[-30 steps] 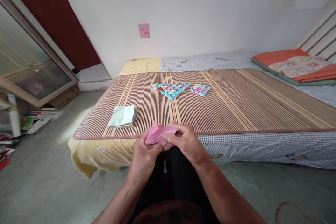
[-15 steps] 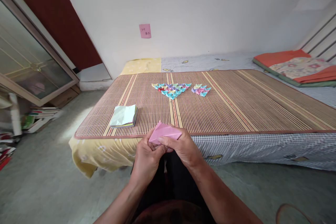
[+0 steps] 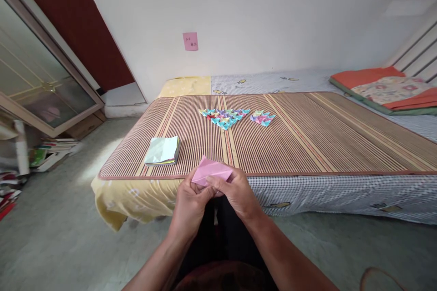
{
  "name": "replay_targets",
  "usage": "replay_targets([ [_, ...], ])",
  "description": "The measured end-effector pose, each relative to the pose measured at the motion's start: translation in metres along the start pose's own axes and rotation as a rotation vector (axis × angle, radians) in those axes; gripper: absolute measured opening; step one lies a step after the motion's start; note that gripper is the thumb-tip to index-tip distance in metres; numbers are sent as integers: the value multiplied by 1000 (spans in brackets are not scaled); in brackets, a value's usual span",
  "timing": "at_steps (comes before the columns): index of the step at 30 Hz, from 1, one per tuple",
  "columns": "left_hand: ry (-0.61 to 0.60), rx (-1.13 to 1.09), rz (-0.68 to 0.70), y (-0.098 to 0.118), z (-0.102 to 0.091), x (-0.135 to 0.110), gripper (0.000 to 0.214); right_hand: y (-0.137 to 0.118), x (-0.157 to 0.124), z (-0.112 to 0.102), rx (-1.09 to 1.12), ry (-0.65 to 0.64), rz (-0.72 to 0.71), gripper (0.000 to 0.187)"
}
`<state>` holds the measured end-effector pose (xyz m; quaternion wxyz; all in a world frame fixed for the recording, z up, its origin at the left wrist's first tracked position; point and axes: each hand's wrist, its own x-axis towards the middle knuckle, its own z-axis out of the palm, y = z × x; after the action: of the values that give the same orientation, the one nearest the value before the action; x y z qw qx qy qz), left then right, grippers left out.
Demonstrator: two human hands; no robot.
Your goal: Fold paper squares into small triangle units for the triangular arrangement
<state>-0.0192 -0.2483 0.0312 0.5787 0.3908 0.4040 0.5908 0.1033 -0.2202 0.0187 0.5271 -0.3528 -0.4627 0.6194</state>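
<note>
**A:** What are the hands doing?

**B:** The left hand (image 3: 191, 204) and right hand (image 3: 235, 191) meet close together, fingertips and thumbs pinching a pink paper (image 3: 211, 172). It is creased into a pointed kite shape and looks only partly folded.

**A:** How much looks finished?

**B:** Well beyond the hands, a large triangle of small folded pieces (image 3: 224, 117) lies on the striped mat (image 3: 307, 141), with a smaller cluster (image 3: 262, 117) just to its right. Ahead and left of the hands, a stack of flat sheets (image 3: 161, 150) lies unfolded.
</note>
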Motion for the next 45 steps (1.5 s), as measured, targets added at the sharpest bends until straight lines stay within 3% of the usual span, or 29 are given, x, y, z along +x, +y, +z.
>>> replay_targets([
  [6,50,-44,-121,0,-3,5,37,-14,-3,-12,-216,48,-165,36],
  [14,54,-47,-112,-3,-2,4,46,-10,0,-11,-346,128,-371,38],
  [17,55,-58,-87,-2,-3,5,42,-9,1,-12,-333,51,-300,36],
  [20,48,-66,-38,-3,-3,6,36,-5,0,-11,-218,-57,-158,22],
  [24,3,-17,5,-5,-2,5,37,4,-3,-6,-37,-17,-73,20],
  [29,-30,82,-10,-1,-4,1,34,7,-2,-5,-93,70,-157,13],
  [39,103,168,131,-7,-19,5,20,-3,-6,5,-292,116,-358,12],
  [45,69,171,89,-1,-22,11,24,3,-2,1,-125,103,-189,12],
])
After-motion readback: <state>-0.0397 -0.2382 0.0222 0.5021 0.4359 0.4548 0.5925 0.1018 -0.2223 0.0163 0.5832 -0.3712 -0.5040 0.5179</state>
